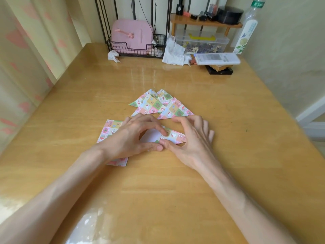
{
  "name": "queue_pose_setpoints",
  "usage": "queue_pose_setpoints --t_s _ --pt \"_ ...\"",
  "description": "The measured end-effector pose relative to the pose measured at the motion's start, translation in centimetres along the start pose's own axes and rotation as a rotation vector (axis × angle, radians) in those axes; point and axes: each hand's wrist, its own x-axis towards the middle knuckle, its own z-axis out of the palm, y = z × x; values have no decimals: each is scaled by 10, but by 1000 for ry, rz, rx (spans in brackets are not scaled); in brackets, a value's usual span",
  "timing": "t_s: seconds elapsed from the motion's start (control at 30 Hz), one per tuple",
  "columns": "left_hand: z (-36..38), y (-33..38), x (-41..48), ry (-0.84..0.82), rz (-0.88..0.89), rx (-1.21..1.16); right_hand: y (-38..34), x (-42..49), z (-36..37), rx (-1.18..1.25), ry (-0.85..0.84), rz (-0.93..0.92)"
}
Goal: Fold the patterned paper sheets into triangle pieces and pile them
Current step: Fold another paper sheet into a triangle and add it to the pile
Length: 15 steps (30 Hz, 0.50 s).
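**Fold in progress, mid-counter**

Patterned paper sheet [173, 135]: pastel cartoon checks, white reverse showing, one flap turned over, long axis roughly left–right. Left hand [133, 136] and right hand [191, 138] both pinch it on the counter [175, 191], thumbs touching. Triangle pile [154, 104] just beyond, apexes pointing away. Unfolded sheet stack [110, 129] under the left wrist. Wire basket [135, 48] holds a pink case [131, 34].

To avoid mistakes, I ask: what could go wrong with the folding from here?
The half-folded sheet, pinched by the left hand and right hand, may slip on the glossy table, giving a crooked crease. The left wrist lies over the unfolded stack and may drag it. The triangle pile, just beyond the knuckles, may be nudged.
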Motion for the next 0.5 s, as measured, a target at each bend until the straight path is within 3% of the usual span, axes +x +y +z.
queue_pose_setpoints --t_s 0.5 --pt "3 6 -1 52 6 107 31 9 -17 2 -27 153"
